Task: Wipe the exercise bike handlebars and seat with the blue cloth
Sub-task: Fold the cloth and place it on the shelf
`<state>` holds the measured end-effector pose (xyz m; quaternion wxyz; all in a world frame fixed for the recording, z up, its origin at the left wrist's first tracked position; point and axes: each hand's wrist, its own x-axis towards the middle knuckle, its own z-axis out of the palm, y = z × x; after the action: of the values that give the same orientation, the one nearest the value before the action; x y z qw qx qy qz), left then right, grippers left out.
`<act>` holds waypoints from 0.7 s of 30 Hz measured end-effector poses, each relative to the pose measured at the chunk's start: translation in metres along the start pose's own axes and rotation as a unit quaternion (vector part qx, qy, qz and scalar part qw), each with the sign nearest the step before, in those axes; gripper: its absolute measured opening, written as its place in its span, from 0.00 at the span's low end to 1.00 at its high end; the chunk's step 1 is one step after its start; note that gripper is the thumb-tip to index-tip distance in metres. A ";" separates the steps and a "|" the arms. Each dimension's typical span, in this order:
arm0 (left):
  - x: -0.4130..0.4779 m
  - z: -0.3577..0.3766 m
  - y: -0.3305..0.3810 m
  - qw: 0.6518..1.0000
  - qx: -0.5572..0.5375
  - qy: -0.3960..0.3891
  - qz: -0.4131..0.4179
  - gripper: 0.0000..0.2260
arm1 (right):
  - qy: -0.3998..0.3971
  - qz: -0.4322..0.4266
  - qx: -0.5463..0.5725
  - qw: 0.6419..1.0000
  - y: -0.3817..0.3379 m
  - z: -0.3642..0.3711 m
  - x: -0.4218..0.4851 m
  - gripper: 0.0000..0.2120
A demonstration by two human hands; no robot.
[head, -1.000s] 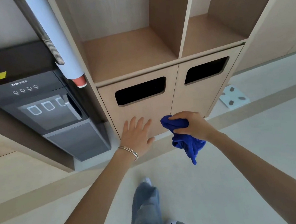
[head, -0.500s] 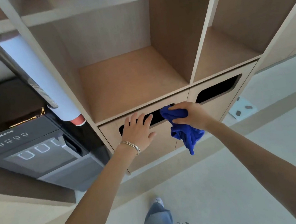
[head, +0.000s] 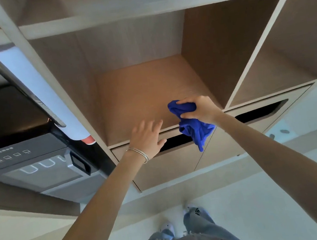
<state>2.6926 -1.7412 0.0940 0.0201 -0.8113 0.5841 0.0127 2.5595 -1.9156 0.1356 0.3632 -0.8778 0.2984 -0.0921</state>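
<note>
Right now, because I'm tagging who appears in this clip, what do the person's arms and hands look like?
Both arms are bare, with no sleeves or gloves in view. The left hand has a few thin silver bangles stacked at its wrist. The right hand shows no rings, watch or bracelet.

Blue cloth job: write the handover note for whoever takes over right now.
Right hand: grips the bunched blue cloth, tail hanging, at the front edge of the open wooden cubby.
Left hand: open, fingers spread, holding nothing, by the same edge above the slotted panel.
Bike: not in view, so handlebars and seat cannot be checked.
Done: no wiping shown.
Left: find the bike and wipe handlebars and seat if that is not done.
</note>
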 end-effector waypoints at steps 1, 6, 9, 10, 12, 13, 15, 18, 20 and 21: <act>0.003 0.000 -0.001 1.000 -0.004 0.003 -0.014 0.28 | -0.006 -0.008 -0.007 1.000 0.000 0.000 0.010 0.21; 0.018 -0.002 -0.006 0.997 -0.009 0.008 -0.072 0.28 | -0.072 -0.047 -0.052 0.995 0.002 -0.004 0.056 0.21; 0.028 -0.004 -0.012 0.994 -0.006 0.000 -0.106 0.29 | -0.102 -0.069 -0.072 0.990 0.004 -0.004 0.081 0.20; 0.032 -0.003 -0.013 0.993 -0.007 -0.001 -0.115 0.29 | -0.109 -0.076 -0.080 0.988 0.006 -0.004 0.087 0.20; 0.037 -0.002 -0.013 0.992 -0.008 -0.003 -0.129 0.29 | -0.126 -0.093 -0.103 0.982 0.010 -0.001 0.098 0.21; 0.039 0.000 -0.012 0.991 -0.007 -0.005 -0.135 0.29 | -0.140 -0.100 -0.115 0.978 0.013 0.002 0.102 0.21; 0.041 0.003 -0.008 0.989 -0.008 -0.012 -0.144 0.29 | -0.173 -0.105 -0.129 0.971 0.021 0.009 0.104 0.21; 0.042 0.010 -0.004 0.988 -0.007 -0.017 -0.153 0.29 | -0.194 -0.123 -0.104 0.968 0.031 0.011 0.104 0.22; 0.044 0.012 -0.005 0.987 -0.010 -0.017 -0.162 0.29 | -0.181 -0.139 -0.063 0.972 0.037 0.003 0.103 0.24; 0.046 0.013 -0.005 0.986 -0.010 -0.017 -0.165 0.29 | -0.171 -0.145 -0.047 0.974 0.041 -0.003 0.103 0.25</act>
<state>2.7121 -1.7824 0.0794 0.0235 -0.8963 0.4418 0.0293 2.6223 -2.0007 0.1035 0.3498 -0.9306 0.1059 0.0219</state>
